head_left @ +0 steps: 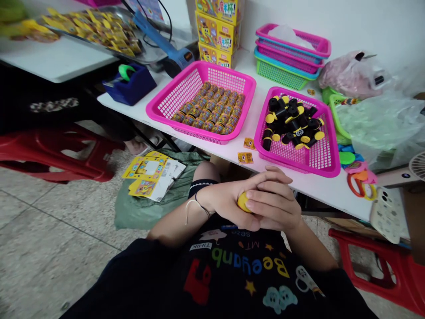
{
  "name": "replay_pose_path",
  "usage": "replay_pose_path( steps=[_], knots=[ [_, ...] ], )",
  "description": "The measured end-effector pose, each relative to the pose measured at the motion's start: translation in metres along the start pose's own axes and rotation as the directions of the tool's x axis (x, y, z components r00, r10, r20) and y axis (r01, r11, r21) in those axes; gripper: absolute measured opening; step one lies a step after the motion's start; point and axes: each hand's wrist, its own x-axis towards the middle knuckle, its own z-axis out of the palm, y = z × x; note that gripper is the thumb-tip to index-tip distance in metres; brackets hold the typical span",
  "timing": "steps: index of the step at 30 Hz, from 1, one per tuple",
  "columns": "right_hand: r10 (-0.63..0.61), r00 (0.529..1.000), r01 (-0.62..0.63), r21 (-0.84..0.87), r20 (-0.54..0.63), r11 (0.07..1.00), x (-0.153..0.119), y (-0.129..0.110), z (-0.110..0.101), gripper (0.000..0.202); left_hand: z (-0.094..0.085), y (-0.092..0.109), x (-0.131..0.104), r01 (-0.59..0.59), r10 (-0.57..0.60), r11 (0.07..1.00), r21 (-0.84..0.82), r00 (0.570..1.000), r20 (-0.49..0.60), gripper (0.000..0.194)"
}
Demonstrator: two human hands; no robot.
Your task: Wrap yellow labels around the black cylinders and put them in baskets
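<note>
My left hand (229,197) and my right hand (277,201) are clasped together above my lap, fingers overlapping. Between them shows a small rounded yellow piece (243,202); the rest of it is hidden by my fingers. Just beyond the hands, a pink basket (300,167) holds a heap of small black cups (294,117) with yellow rims. To its left, another pink basket (166,95) contains rows of small cups wrapped in printed yellow labels (212,110). Two small printed yellow labels (245,157) lie at the table edge between the baskets.
Behind stand stacked yellow boxes (217,35), nested baskets (288,73) and a blue heat gun (175,55). A blue tape dispenser (131,84) is at the left. Plastic bags (385,119), scissors (357,184) and a phone (387,212) lie right. Red stools (372,261) flank me.
</note>
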Motion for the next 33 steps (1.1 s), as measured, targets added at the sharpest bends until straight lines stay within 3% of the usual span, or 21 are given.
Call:
replay_pose_path(
  steps=[3, 5, 9, 14, 18, 19, 21, 23, 25, 27, 29, 33],
  knots=[
    [-0.135, 0.963, 0.123, -0.067, -0.234, 0.990, 0.008, -0.004, 0.000, 0.034, 0.005, -0.003, -0.001, 0.029, -0.031, 0.999, -0.022, 0.996, -0.078, 0.082],
    [-0.174, 0.930, 0.138, -0.129, -0.324, 0.982, 0.015, -0.006, -0.002, 0.026, 0.008, -0.005, -0.003, 0.059, -0.065, 0.996, -0.065, 0.994, -0.086, 0.086],
    [-0.249, 0.926, 0.210, -0.160, -0.285, 0.964, 0.018, -0.007, -0.009, 0.023, 0.011, -0.006, -0.004, 0.051, -0.054, 0.990, -0.130, 0.998, -0.019, 0.088],
    [-0.190, 0.970, 0.188, -0.027, -0.151, 0.982, 0.010, -0.003, -0.015, 0.034, 0.005, -0.004, 0.000, 0.085, -0.077, 0.987, -0.135, 0.995, 0.058, 0.090],
    [-0.222, 0.949, 0.216, -0.049, -0.223, 0.975, 0.014, -0.004, -0.011, 0.027, 0.000, -0.001, -0.003, 0.123, -0.096, 0.978, -0.171, 0.983, 0.157, 0.086],
    [-0.230, 0.936, 0.220, -0.067, -0.265, 0.973, 0.016, -0.005, -0.009, 0.024, 0.000, 0.001, -0.004, 0.087, -0.073, 0.990, -0.109, 0.989, 0.132, 0.081],
    [-0.209, 0.920, 0.181, -0.114, -0.332, 0.977, 0.019, -0.005, -0.003, 0.022, 0.001, 0.006, -0.009, 0.009, 0.000, 0.990, 0.138, 0.998, -0.063, 0.063],
    [-0.148, 0.924, 0.094, -0.165, -0.353, 0.982, 0.021, -0.005, 0.002, 0.032, 0.002, 0.015, -0.013, 0.040, 0.085, 0.910, 0.412, 0.956, -0.281, 0.042],
    [-0.074, 0.930, -0.002, -0.207, -0.360, 0.978, 0.021, -0.003, 0.004, 0.046, -0.002, 0.027, -0.013, 0.116, 0.097, 0.822, 0.558, 0.936, -0.338, 0.029],
    [-0.026, 0.927, -0.067, -0.233, -0.374, 0.970, 0.019, -0.002, 0.001, 0.052, -0.018, 0.042, -0.008, 0.158, 0.050, 0.755, 0.636, 0.954, -0.296, 0.025],
    [0.004, 0.925, -0.109, -0.254, -0.379, 0.961, 0.016, -0.001, -0.006, 0.052, -0.051, 0.057, 0.002, 0.233, 0.024, 0.650, 0.724, 0.945, -0.326, 0.028],
    [0.088, 0.928, -0.192, -0.261, -0.363, 0.946, 0.001, 0.002, -0.019, 0.045, -0.158, 0.076, 0.027, 0.570, 0.008, 0.230, 0.789, 0.809, -0.587, 0.029]
  ],
)
